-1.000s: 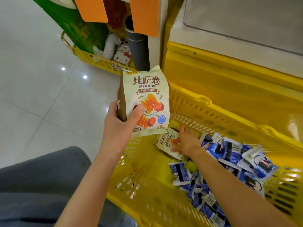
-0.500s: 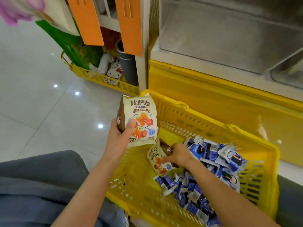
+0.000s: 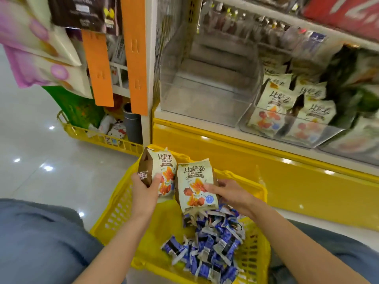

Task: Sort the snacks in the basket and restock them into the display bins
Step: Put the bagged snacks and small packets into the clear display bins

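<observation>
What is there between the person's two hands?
Two cream snack bags side by side: the left bag in the left hand, the right bag in the right hand, above the yellow basket. The head view shows this.

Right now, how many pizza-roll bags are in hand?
2: first bag in the left hand, second bag in the right hand, both above the basket. More may hide under the blue packets.
</observation>
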A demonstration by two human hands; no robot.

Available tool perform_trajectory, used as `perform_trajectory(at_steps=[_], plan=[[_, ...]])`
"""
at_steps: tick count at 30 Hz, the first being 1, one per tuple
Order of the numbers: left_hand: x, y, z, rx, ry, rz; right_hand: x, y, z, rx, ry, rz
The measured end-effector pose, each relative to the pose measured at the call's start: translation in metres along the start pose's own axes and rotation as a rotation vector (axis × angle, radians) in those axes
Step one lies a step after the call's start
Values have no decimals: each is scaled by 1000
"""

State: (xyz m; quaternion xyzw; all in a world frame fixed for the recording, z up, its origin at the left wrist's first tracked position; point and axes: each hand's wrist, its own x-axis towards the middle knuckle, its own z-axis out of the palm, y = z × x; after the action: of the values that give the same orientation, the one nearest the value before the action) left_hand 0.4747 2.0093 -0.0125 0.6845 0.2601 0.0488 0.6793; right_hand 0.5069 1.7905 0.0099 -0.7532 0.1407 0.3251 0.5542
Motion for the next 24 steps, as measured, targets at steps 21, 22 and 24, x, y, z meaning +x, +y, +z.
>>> perform_trajectory(at_steps=[21, 22, 24], plan=[[-37, 132, 116, 49, -378, 290, -120, -113, -211, -99, 939, -706], [-38, 135, 121, 38, -399, 284, -117, -118, -220, -142, 967, -726], [-38, 141, 130, 25, -432, 278, -106, -124, -231, -262, 959, -702]])
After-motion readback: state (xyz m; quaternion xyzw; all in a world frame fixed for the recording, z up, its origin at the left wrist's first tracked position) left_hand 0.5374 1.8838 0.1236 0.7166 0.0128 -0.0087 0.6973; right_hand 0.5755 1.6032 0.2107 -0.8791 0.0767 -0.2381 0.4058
